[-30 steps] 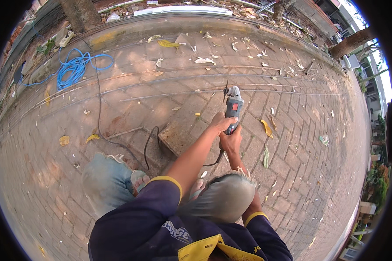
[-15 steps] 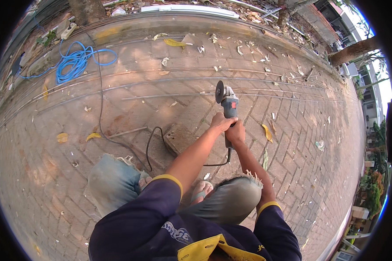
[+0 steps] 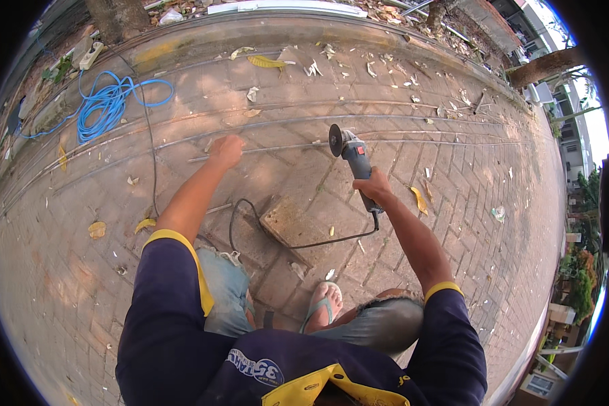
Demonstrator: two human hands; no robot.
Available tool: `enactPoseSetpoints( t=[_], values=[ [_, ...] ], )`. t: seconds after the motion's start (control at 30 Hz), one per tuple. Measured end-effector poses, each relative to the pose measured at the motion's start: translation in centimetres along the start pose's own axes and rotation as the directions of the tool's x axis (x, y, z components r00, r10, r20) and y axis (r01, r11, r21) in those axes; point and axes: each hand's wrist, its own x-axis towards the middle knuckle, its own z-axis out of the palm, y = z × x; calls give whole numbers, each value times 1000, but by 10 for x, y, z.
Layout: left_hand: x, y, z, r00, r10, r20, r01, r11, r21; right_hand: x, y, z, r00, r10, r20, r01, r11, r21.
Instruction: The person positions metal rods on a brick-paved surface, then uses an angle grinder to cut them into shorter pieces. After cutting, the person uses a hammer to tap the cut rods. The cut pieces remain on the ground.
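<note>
My left hand point(image 3: 227, 151) is closed around a thin metal rod point(image 3: 277, 147) near its left end, with the fingers partly hidden from above. My right hand point(image 3: 373, 184) grips the body of a grey angle grinder point(image 3: 356, 161) with a red patch on its side. The grinder's dark round disc point(image 3: 335, 140) stands at the far end, close above the rods. From its rear, a black cord point(image 3: 338, 241) loops down to the left past a square, worn slab point(image 3: 294, 220) in front of my feet.
More long thin rods point(image 3: 271, 124) lie across the brick paving point(image 3: 467, 250) beyond my hands. A coiled blue cable point(image 3: 105, 108) and a pale socket strip point(image 3: 91, 55) are at the far left by the kerb point(image 3: 203, 42). Dry leaves are scattered about, including a yellow leaf point(image 3: 418, 200).
My left hand has let go of the grinder and moved left onto the rod. The right hand keeps the grinder, now tilted with its rear swung right. The rod's left end has shifted slightly nearer.
</note>
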Motion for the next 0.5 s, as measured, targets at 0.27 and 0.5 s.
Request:
enactPoseSetpoints(
  t=[0.27,0.5],
  values=[
    [-9,-4,15,998,-69,0,69,996,52,1,-6,4,1000,13,-14,-13,1000,-21],
    [-8,-5,17,989,-106,100,94,989,115,8,-7,7,999,30,-46,-31,999,-39]
  ],
)
